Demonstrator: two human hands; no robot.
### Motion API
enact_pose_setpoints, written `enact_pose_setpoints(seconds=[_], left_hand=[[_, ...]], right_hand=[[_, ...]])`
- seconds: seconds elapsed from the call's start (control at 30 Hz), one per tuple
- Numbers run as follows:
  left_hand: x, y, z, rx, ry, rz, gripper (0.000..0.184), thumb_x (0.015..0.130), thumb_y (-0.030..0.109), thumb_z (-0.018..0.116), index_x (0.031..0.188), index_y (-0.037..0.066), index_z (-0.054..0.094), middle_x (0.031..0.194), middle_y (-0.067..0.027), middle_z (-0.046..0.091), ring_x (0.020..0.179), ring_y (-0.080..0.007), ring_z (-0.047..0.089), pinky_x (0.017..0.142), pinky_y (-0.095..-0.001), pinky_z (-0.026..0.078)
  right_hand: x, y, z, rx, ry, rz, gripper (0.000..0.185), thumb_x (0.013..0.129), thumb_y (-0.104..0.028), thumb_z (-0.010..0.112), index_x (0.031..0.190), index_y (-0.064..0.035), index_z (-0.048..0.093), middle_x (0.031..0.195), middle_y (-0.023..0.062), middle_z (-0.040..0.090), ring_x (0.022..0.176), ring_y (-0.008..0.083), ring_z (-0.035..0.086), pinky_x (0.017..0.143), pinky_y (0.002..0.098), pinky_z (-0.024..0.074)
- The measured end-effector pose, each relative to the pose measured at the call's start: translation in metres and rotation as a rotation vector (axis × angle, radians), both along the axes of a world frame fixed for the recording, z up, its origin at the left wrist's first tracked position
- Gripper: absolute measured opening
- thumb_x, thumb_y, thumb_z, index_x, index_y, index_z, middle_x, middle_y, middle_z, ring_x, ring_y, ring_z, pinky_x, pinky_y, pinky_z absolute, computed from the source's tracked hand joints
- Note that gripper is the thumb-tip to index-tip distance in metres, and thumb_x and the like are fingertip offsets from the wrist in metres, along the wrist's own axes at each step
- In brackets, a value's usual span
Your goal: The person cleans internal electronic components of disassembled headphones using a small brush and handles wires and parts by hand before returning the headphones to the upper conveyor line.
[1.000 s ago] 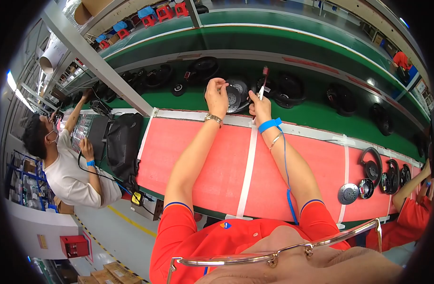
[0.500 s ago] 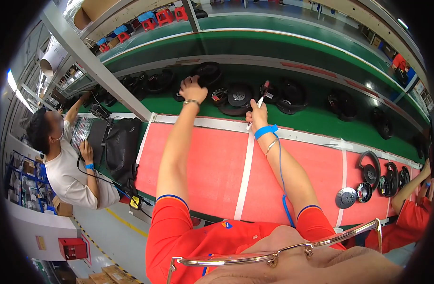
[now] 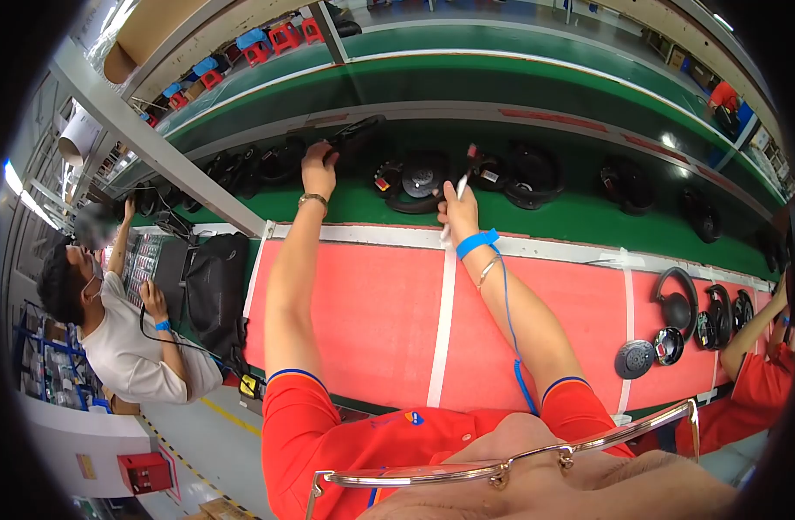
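My left hand (image 3: 319, 172) is at the far side of the bench, its fingers closed on a black headphone (image 3: 356, 134) that is tilted up off the green surface (image 3: 345, 201). In my right hand (image 3: 459, 209) is a white pen-like tool (image 3: 462, 184), pointing up and away from me. Just left of that hand lies a black headphone set (image 3: 421, 176) with a round grey speaker cover facing up. Another black headphone (image 3: 533, 175) rests to its right. A blue wrist strap with a coiled cord is on my right wrist.
Pink mats (image 3: 371, 303) cover the near bench. Headphone parts, including a loose round cover (image 3: 634, 359), lie at the right. A black bag (image 3: 215, 290) and a co-worker (image 3: 129, 347) are on the left; another person's arm (image 3: 755, 325) reaches in at the right. A slanted post (image 3: 168, 156) crosses the left.
My left hand has left the central headphone, moved left, and taken hold of another headphone, now lifted and tilted. My right hand has shifted slightly left with the tool.
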State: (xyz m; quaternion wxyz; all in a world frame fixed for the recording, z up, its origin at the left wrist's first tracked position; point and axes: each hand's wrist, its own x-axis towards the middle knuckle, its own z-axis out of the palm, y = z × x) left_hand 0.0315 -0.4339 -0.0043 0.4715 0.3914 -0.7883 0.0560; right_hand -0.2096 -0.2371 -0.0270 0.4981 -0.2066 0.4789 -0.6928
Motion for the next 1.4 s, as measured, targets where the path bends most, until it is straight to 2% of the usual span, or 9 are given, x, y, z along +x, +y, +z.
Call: enact_pose_setpoints(seconds=[0.1, 0.3, 0.53, 0.63, 0.77, 0.87, 0.97, 1.17, 1.4], left_hand=[[0.006, 0.022, 0.023, -0.026, 0.043, -0.009, 0.017, 0.077, 0.009, 0.07, 0.092, 0.003, 0.064, 0.103, -0.0155, 0.064, 0.096, -0.0369, 0.059, 0.082, -0.043, 0.049], [0.016, 0.089, 0.068, -0.052, 0.044, 0.028, 0.018, 0.081, 0.012, 0.068, 0.095, 0.003, 0.062, 0.109, -0.0107, 0.063, 0.103, -0.0323, 0.056, 0.089, -0.0391, 0.044], [0.003, 0.211, 0.077, -0.003, 0.035, -0.168, 0.014, 0.078, -0.003, 0.066, 0.091, 0.0, 0.062, 0.114, -0.0117, 0.061, 0.114, -0.0329, 0.055, 0.091, -0.0371, 0.045], [-0.006, 0.268, 0.068, 0.015, -0.009, -0.122, 0.011, 0.076, 0.002, 0.07, 0.086, 0.004, 0.064, 0.112, -0.0103, 0.06, 0.118, -0.0377, 0.047, 0.095, -0.0433, 0.041], [0.003, 0.314, 0.04, 0.077, -0.1, -0.122, 0.024, 0.072, 0.01, 0.077, 0.092, 0.007, 0.064, 0.123, -0.0138, 0.052, 0.119, -0.0382, 0.044, 0.098, -0.0456, 0.039], [0.006, 0.336, 0.027, 0.065, -0.059, -0.096, 0.056, 0.064, 0.02, 0.085, 0.111, 0.011, 0.057, 0.134, -0.0184, 0.04, 0.119, -0.0366, 0.041, 0.1, -0.0486, 0.036], [0.001, 0.34, 0.027, 0.418, 0.039, -0.388, 0.099, 0.056, 0.03, 0.089, 0.135, 0.011, 0.033, 0.143, -0.021, 0.03, 0.134, -0.0403, 0.026, 0.108, -0.052, 0.027], [-0.002, 0.315, 0.006, 0.519, -0.38, -0.471, 0.053, 0.069, 0.009, 0.071, 0.119, 0.008, 0.053, 0.126, -0.01, 0.054, 0.13, -0.0323, 0.039, 0.111, -0.0515, 0.022], [-0.006, 0.345, 0.027, 0.383, -0.27, -0.513, 0.03, 0.069, -0.004, 0.064, 0.098, 0.004, 0.064, 0.1, -0.0104, 0.065, 0.101, -0.0269, 0.061, 0.086, -0.038, 0.049]], right_hand=[[-0.002, -0.001, 0.0, -0.165, -0.185, 0.335, 0.019, 0.096, -0.012, 0.053, 0.111, 0.0, 0.053, 0.099, 0.0082, 0.06, 0.106, 0.0249, 0.061, 0.066, 0.0265, 0.0509], [0.003, 0.0, 0.003, -0.137, -0.231, 0.402, 0.039, 0.097, -0.013, 0.051, 0.133, 0.0014, 0.043, 0.128, 0.0151, 0.053, 0.119, 0.0246, 0.054, 0.083, 0.0306, 0.0503], [-0.007, 0.027, 0.061, -0.156, -0.226, 0.435, 0.076, 0.089, -0.056, 0.056, 0.137, -0.0015, 0.036, 0.113, 0.0174, 0.061, 0.055, 0.0097, 0.053, 0.038, 0.0158, 0.0242], [-0.005, 0.043, 0.088, -0.135, 0.08, 0.436, 0.049, 0.092, -0.039, 0.059, 0.122, -0.0019, 0.051, 0.073, 0.0024, 0.052, 0.05, 0.0075, 0.048, 0.038, 0.0181, 0.025], [-0.016, 0.069, 0.087, -0.103, 0.243, 0.528, 0.032, 0.089, -0.016, 0.057, 0.116, 0.0009, 0.056, 0.066, 0.0001, 0.049, 0.044, 0.0084, 0.046, 0.037, 0.0212, 0.0264], [-0.016, 0.11, 0.097, 0.036, 0.291, 0.444, 0.034, 0.09, -0.015, 0.054, 0.121, -0.0017, 0.057, 0.063, -0.0055, 0.044, 0.044, 0.0016, 0.028, 0.04, 0.0203, 0.0176], [-0.044, 0.143, 0.088, -0.002, 0.333, 0.515, 0.038, 0.09, -0.018, 0.05, 0.123, 0.0003, 0.055, 0.063, -0.0032, 0.05, 0.044, 0.0025, 0.036, 0.039, 0.0192, 0.0216], [-0.085, 0.177, 0.048, -0.036, 0.36, 0.435, 0.039, 0.09, -0.016, 0.047, 0.123, 0.0043, 0.053, 0.071, 0.0021, 0.057, 0.046, 0.0071, 0.045, 0.042, 0.02, 0.0327], [-0.1, 0.175, 0.017, -0.03, 0.9, 0.31, 0.032, 0.095, -0.018, 0.045, 0.121, -0.0023, 0.055, 0.078, 0.0078, 0.06, 0.072, 0.021, 0.06, 0.069, 0.029, 0.0468]])
